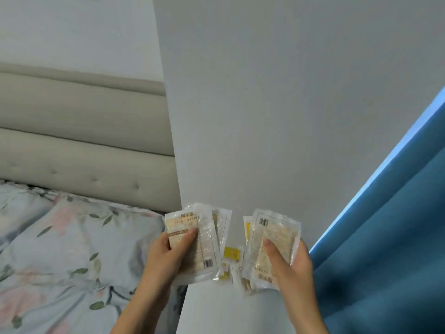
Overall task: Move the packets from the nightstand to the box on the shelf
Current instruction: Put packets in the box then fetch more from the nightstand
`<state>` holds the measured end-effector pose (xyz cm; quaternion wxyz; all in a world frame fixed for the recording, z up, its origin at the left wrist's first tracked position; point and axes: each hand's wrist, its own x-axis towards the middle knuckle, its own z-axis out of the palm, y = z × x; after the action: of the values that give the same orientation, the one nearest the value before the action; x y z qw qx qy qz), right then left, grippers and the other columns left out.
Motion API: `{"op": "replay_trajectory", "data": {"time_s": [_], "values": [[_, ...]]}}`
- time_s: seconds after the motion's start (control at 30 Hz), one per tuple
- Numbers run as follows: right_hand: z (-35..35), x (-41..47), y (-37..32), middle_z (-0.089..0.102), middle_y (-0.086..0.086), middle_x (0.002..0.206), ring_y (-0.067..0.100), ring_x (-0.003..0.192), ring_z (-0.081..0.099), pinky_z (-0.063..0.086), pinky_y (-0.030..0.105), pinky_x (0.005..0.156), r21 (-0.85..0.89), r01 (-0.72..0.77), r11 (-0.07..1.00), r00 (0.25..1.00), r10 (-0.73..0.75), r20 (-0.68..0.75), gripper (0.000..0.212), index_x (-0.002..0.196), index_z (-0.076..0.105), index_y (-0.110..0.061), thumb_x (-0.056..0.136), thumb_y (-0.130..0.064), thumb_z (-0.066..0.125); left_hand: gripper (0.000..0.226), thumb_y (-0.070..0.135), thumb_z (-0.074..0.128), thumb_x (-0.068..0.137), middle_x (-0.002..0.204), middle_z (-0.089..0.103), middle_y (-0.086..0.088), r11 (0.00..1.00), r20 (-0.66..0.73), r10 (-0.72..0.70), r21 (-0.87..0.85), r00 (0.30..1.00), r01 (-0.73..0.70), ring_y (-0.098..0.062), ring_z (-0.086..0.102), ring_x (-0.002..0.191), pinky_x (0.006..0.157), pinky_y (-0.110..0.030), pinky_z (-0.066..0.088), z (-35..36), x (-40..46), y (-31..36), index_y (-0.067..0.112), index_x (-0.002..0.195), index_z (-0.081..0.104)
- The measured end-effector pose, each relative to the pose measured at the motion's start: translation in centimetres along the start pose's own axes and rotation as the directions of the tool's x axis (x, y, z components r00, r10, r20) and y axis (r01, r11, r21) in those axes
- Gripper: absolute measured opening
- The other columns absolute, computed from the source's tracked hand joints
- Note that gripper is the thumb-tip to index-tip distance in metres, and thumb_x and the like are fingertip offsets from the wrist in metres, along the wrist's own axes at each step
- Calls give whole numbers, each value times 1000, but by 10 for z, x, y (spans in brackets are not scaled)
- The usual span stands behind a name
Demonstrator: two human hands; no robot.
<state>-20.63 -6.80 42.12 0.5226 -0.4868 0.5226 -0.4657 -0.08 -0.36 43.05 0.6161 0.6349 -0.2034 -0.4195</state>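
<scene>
Left hand (168, 255): fingers curled behind a fanned stack of clear packets (199, 239), thumb pressed flat across the front sheet, a firm pinch with no gap visible. Right hand (290, 263): likewise closed on a second stack of packets (272, 239), thumb lying over the printed face, fingers wrapped behind at 3 o'clock of the stack. Both stacks are held upright, side by side and apart, the left one printed "HAND WARMER". Loose packets (232, 261), some yellow, lie on the white nightstand top (216, 309), showing in the gap between the two hands and partly behind the right stack. Both forearms enter from 6 o'clock, the left angled toward 1 o'clock, the right toward 11 o'clock. A floral bedcover (67, 249) and padded headboard (84, 141) lie at 9 o'clock; a blue curtain (390, 237) hangs at 3 o'clock
</scene>
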Motion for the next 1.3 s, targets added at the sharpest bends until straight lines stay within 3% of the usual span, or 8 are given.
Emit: {"op": "replay_trajectory", "data": {"time_s": [0.23,0.33,0.63,0.77,0.9,0.97,1.07,1.3], "values": [[23,6,-66,75,-12,93,8,89,71,56,29,77,78,70,994,986,-81,144,21,98,65,-25,81,-19,76,12,20,67,88,94,75,-7,993,-189,114,-22,975,-120,-21,71,86,74,-33,56,-14,-25,66,12,96,70],[24,17,-82,74,-10,97,7,93,70,54,30,82,93,120,988,970,-137,203,22,100,65,-24,81,-22,76,16,22,67,88,96,75,-6,982,-245,172,-31,954,-185,-21,71,88,80,-36,56,-15,-29,84,12,100,69],[37,50,-109,75,-2,96,16,91,73,58,44,85,108,172,979,861,-203,466,25,98,66,-21,77,-29,78,8,22,65,89,85,77,5,949,-443,274,-21,854,-315,-8,72,78,70,-30,56,-4,-64,117,20,94,70],[60,50,-126,75,-2,97,16,92,73,59,42,81,136,202,970,745,-242,621,25,100,65,-21,79,-28,77,10,23,66,88,94,76,-2,938,-575,279,-8,769,-347,-17,72,89,79,-36,57,-12,-96,124,19,96,70],[87,30,-145,74,-3,100,13,94,72,59,43,83,199,223,954,588,-295,753,39,103,64,-21,73,-42,76,16,25,67,87,97,75,-3,934,-695,265,13,668,-358,-18,71,92,82,-36,57,-25,-139,121,17,101,69],[99,11,-154,74,-4,102,11,95,71,59,41,83,227,223,948,501,-312,808,35,104,63,-23,76,-39,76,17,25,67,87,97,75,-2,934,-751,252,24,610,-357,-19,71,93,81,-36,57,-32,-162,120,17,101,68],[113,-17,-163,74,-5,100,10,93,72,60,42,82,263,199,944,395,-323,860,25,102,62,-23,82,-28,76,18,27,68,86,97,75,-1,926,-809,252,42,531,-375,-18,71,93,81,-37,57,-42,-193,121,18,102,68],[135,-95,-164,75,-1,101,14,92,73,60,42,81,292,129,948,172,-312,934,32,109,64,-18,81,-28,76,28,31,68,84,104,73,-1,912,-928,184,39,325,-407,-20,68,100,90,-43,55,-67,-280,106,18,108,66]]}}
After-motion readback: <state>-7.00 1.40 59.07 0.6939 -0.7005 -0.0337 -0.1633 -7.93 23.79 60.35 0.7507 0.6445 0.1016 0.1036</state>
